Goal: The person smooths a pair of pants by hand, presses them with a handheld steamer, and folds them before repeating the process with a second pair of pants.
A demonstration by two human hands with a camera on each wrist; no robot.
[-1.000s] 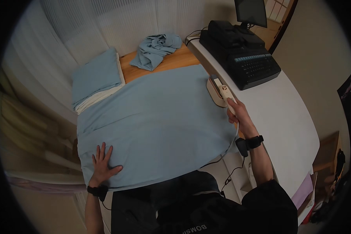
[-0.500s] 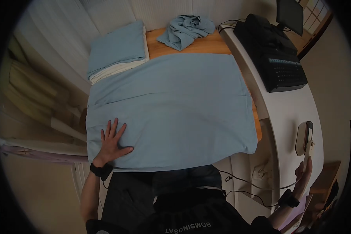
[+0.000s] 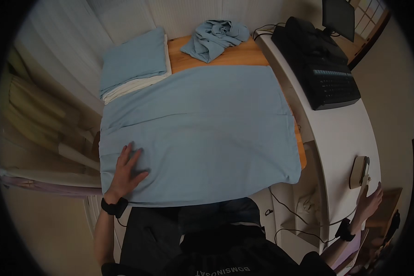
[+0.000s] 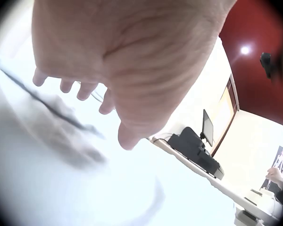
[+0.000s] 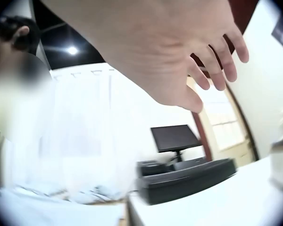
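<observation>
Right hand (image 3: 369, 204) and left hand (image 3: 124, 175) both show released grip; iron (image 3: 359, 171), lower right of frame, could slide off worktop (image 3: 338, 133) if cord (image 3: 338, 223) snags.

Seen from the head view, a light blue cloth (image 3: 216, 138) is spreading across the wooden table (image 3: 177, 56), a long crease running from nine o'clock towards its centre and softer wrinkles gathering at eight. The left hand (image 3: 125, 175) is hovering at or just over the cloth's eight-o'clock part; contact is staying unclear. A cream iron (image 3: 357, 174) is resting on the white counter (image 3: 340, 138) at four o'clock, its pale handle pointing towards six. The right hand (image 3: 368, 204) is reaching beside that handle, fingers extending loosely, gripping nothing.
</observation>
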